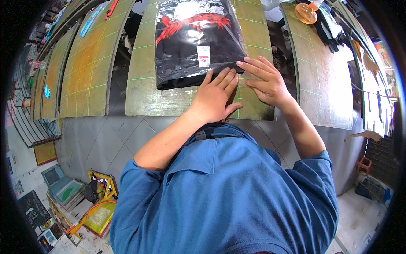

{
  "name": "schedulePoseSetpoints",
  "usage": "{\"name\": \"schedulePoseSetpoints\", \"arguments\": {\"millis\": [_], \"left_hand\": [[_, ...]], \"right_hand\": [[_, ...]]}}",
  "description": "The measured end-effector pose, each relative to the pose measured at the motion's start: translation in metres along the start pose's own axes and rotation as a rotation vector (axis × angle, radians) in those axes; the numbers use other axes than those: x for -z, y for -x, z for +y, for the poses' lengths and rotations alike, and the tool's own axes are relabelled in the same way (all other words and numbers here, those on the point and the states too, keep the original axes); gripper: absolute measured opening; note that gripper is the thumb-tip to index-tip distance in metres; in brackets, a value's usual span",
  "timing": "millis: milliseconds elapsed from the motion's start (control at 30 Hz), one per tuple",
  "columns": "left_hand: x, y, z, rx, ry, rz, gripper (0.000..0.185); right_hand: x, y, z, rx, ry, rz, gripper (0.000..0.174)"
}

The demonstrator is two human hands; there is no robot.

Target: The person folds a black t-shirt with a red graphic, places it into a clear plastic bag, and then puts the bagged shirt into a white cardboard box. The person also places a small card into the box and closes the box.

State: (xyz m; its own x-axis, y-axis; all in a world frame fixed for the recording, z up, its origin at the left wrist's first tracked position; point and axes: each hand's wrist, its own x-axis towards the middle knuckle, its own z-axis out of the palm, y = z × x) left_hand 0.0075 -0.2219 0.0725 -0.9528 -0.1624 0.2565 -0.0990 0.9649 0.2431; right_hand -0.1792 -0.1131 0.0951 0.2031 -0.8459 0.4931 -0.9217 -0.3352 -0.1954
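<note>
A folded black garment with a red print (196, 35) lies inside a clear plastic bag (180, 74) on the middle board (142, 98). Through the plastic shows a white tag (203, 56) bearing small writing. My left hand (215, 93) lies flat with its fingertips on the bag's near edge, thumb spread to the right. At the bag's near right corner, the fingertips of my right hand (266, 81) touch the plastic, fingers slightly apart. Neither hand visibly grips anything. What lies under the fingertips is hidden.
Similar boards with green grid lines (85, 73) stand left and right (320, 79), with gaps between. A red cutter (111, 9) lies on the left board. An orange spray bottle (306, 13) and dark cloth (330, 35) sit far right. Framed screens (65, 189) rest on the floor, lower left.
</note>
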Motion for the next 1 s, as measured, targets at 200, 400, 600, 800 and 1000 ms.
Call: {"name": "schedulePoseSetpoints", "arguments": {"millis": [200, 400, 600, 800, 1000], "left_hand": [[0.03, 0.041, -0.026, -0.145, 0.034, 0.47, 0.027], [0.056, 0.098, -0.072, -0.049, -0.216, 0.505, 0.018], [0.056, 0.072, -0.076, 0.187, -0.081, 0.471, 0.048], [0.05, 0.068, -0.091, 0.419, -0.016, 0.155, 0.056], [0.026, 0.073, -0.097, 0.4, -0.211, 0.379, 0.047]], "right_hand": [[-0.002, 0.005, 0.005, -0.017, -0.054, -0.001, 0.012], [-0.004, 0.009, 0.005, -0.049, -0.069, 0.016, 0.014], [-0.006, 0.005, 0.002, -0.038, -0.102, 0.065, 0.013], [-0.005, 0.005, 0.001, -0.044, -0.121, 0.074, 0.011], [-0.01, 0.013, 0.008, -0.063, -0.17, 0.046, 0.01]]}}
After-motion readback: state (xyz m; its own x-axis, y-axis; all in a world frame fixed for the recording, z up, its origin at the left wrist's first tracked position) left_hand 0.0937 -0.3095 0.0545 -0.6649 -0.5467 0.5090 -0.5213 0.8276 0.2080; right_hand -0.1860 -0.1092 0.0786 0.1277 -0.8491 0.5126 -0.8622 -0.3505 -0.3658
